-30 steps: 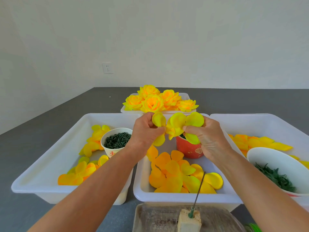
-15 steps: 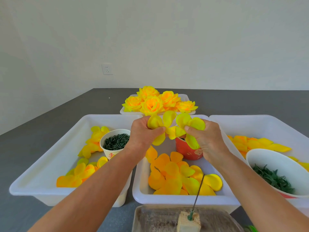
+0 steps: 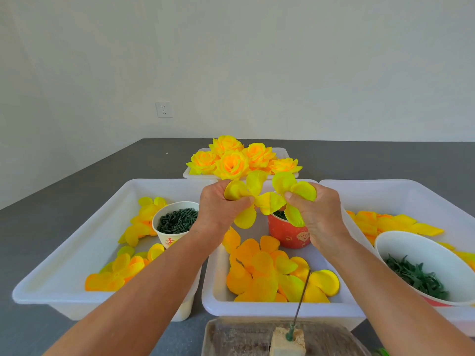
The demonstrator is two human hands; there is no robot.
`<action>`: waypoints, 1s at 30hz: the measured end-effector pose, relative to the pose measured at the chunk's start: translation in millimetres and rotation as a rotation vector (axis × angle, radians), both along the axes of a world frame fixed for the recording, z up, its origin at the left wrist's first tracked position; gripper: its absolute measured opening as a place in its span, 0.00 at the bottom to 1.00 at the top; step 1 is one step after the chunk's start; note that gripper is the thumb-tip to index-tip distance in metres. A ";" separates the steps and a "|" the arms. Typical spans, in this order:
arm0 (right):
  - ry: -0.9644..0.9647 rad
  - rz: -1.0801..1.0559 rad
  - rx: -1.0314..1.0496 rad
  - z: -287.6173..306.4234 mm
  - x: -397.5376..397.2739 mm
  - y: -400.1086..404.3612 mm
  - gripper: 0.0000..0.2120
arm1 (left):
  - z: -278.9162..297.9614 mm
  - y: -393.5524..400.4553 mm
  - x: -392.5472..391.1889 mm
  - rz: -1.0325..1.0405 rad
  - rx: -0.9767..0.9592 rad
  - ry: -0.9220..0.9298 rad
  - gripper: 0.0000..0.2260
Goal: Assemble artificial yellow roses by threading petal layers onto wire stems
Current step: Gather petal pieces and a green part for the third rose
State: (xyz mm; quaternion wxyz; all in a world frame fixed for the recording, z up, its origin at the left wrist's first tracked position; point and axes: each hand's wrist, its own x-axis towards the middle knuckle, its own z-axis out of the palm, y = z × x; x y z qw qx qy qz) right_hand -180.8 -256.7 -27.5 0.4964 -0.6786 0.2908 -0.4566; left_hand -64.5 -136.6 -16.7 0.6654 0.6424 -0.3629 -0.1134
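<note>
Head view: both hands, left (image 3: 223, 204) and right (image 3: 312, 209), pinch one petal layer (image 3: 270, 201) above the desk (image 3: 64, 199); opposed pulling may tear it.

A yellow petal layer (image 3: 270, 199) is held up at the centre of the frame, its rounded lobes fanned out, pinched at either side by the left hand (image 3: 221, 209) and the right hand (image 3: 317, 214). Below it, in the lower middle, loose orange-yellow petal layers (image 3: 270, 276) lie heaped in a white tray (image 3: 257, 308). At the bottom edge a thin wire stem (image 3: 302, 296) stands tilted, its green base stuck in a tan block (image 3: 285, 343). Finished yellow roses (image 3: 239, 159) sit bunched just above centre.
</note>
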 end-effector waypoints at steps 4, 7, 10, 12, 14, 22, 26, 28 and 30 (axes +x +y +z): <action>0.004 -0.010 -0.016 -0.5 0.1 0.1 0.05 | -1.2 0.5 0.9 -0.008 -0.003 -0.003 0.08; 0.008 0.006 -0.015 -0.9 -1.6 0.1 0.05 | -1.3 0.2 1.0 -0.047 0.015 0.029 0.09; -0.016 0.057 0.022 1.1 -4.4 2.9 0.06 | -1.8 -0.5 1.3 -0.052 0.078 0.048 0.12; -0.014 0.099 0.029 3.3 -5.4 5.8 0.07 | -2.3 -1.0 1.6 -0.063 0.106 0.071 0.13; -0.002 0.125 0.023 5.2 -6.0 7.6 0.07 | -2.3 -0.5 1.8 -0.055 0.116 0.092 0.14; 0.017 0.002 -0.031 1.8 -3.4 1.0 0.04 | -2.1 -0.6 0.5 -0.043 0.021 0.096 0.09; 0.022 -0.118 -0.025 2.5 -4.1 -4.5 0.10 | -2.1 -0.1 3.1 -0.008 -0.012 0.103 0.10; -0.011 -0.178 0.023 2.8 -7.4 -9.7 0.12 | -2.0 1.4 5.6 0.014 -0.038 0.113 0.08; -0.018 -0.188 0.032 2.0 -9.7 -11.7 0.11 | -1.1 2.8 5.1 0.016 -0.039 0.108 0.07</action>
